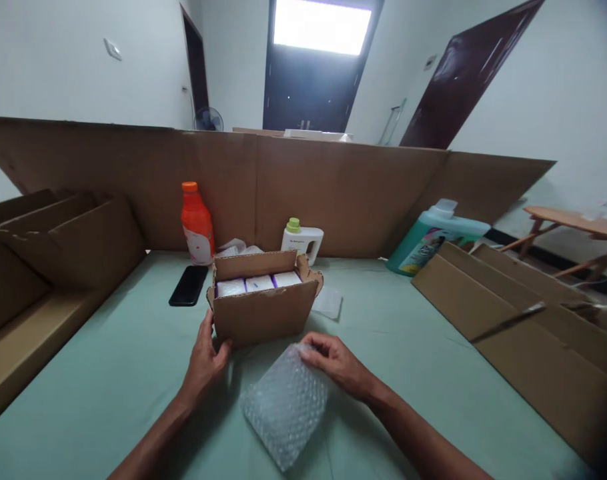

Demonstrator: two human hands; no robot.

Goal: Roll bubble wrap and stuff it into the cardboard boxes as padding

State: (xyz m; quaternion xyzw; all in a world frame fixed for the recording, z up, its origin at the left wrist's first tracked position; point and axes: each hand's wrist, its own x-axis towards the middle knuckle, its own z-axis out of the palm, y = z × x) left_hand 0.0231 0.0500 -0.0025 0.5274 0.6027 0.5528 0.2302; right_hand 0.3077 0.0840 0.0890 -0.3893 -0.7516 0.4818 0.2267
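Note:
An open cardboard box (263, 319) stands on the green-covered table, its flaps raised. Inside it are white-topped packs with purple edges (259, 283), set side by side in a row. My left hand (207, 357) grips the box at its near left corner, fingers along the side and thumb at the front. In front of the box, my right hand (333, 360) pinches the upper corner of a piece of bubble wrap (288, 407), which hangs tilted over the table. Whether the bubble wrap is a flat sheet or a pouch, I cannot tell.
A black phone (188, 285) lies left of the box. Behind stand an orange bottle (197, 227) and a white jug (303, 240); a teal bottle (428, 240) leans at right. Clear plastic (328, 303) lies beside the box. Cardboard boxes (73, 240) and cardboard panels (353, 200) border the table.

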